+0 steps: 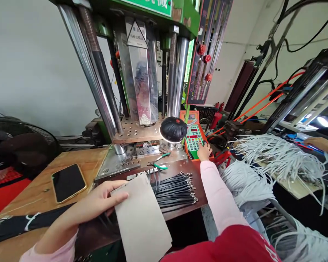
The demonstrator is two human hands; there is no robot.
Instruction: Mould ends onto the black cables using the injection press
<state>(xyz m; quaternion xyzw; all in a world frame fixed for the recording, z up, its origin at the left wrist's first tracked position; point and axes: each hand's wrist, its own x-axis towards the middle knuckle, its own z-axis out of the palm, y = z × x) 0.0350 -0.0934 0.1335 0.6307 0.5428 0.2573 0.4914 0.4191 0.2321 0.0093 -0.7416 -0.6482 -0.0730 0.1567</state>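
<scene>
My left hand [110, 198] grips the upper left edge of a pale grey card [143, 222], thumb on top and fingers underneath. My right hand [204, 150] reaches to the green keypad of an orange control box [192, 140], its fingers spread over the lower keys. Black straps [175, 193] with metal ends lie in a row beside the card. Green-handled pliers [160, 162] rest on the machine base behind them. A black dome-shaped lamp [173, 130] stands just left of the control box.
A press with a perforated plate [138, 134] and steel columns stands ahead. A phone [69, 183] and bundled black straps [35, 222] lie on the left wooden table. White cords [281, 156] are heaped at the right, where another person's hand [321, 143] reaches in.
</scene>
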